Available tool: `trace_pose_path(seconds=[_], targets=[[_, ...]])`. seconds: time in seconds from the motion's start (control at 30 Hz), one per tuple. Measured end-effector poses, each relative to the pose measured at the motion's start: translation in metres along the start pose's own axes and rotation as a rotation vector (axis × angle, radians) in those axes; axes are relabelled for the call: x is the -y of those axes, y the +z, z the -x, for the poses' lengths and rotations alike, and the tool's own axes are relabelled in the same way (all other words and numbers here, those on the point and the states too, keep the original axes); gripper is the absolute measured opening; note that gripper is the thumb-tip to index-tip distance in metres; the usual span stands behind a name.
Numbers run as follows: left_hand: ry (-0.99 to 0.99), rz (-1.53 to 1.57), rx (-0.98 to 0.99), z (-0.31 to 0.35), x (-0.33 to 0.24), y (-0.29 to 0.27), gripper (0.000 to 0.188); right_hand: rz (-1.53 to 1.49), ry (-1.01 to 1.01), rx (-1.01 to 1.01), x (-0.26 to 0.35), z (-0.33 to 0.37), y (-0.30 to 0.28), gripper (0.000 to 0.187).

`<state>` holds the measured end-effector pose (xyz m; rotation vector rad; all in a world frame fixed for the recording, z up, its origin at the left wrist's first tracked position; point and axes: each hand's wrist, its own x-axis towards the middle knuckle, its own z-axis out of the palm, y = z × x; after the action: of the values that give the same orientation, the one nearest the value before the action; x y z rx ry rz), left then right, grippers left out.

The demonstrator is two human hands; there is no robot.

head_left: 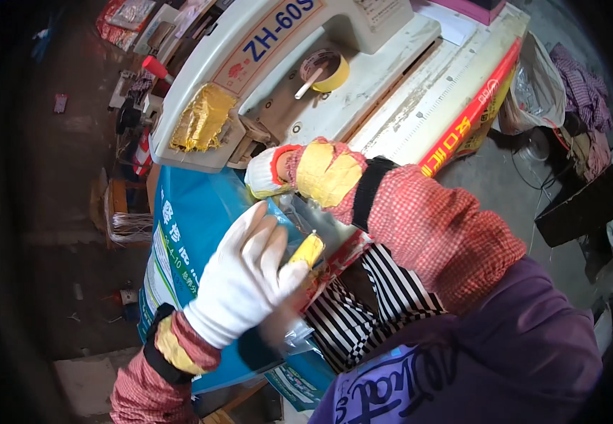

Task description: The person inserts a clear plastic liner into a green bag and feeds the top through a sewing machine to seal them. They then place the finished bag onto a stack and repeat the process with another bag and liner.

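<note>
My left hand (pixel 239 283), in a white glove, lies over a large blue printed plastic bag (pixel 186 226). Its fingers are together and slightly bent. The thumb stands apart, and a yellow wrapped piece (pixel 308 250) shows at its tip. Beside the head of an industrial sewing machine (pixel 200 78), my right hand (pixel 267 173) rests at the bag's upper edge. It wears a pale glove with an orange-red rim, and its fingers are mostly hidden. Clear plastic film (pixel 289 212) shows between the two hands. Yellow tape (pixel 207 116) covers the end of the machine head.
On the machine bed sits a roll of yellow tape (pixel 331 71) with a white stick in it. A red printed strip (pixel 462 124) runs along the table edge. A clear plastic sack (pixel 536 85), checked cloth (pixel 578 85) and a dark box (pixel 578 205) lie at the right.
</note>
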<state>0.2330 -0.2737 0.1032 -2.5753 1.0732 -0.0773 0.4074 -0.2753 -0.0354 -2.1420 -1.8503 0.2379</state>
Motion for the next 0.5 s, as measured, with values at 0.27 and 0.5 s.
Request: trace_pose_path(seconds=[0.27,0.5], targets=[[0.287,0.217,0.652,-0.031,0.000,-0.094,0.012,-0.211,0.127,-0.025,-0.008,-0.007,0.018,0.029],[0.032,0.252,0.925,-0.054,0.056,-0.104,0.015,-0.299,0.213,-0.022,0.012,-0.006,0.002,0.022]])
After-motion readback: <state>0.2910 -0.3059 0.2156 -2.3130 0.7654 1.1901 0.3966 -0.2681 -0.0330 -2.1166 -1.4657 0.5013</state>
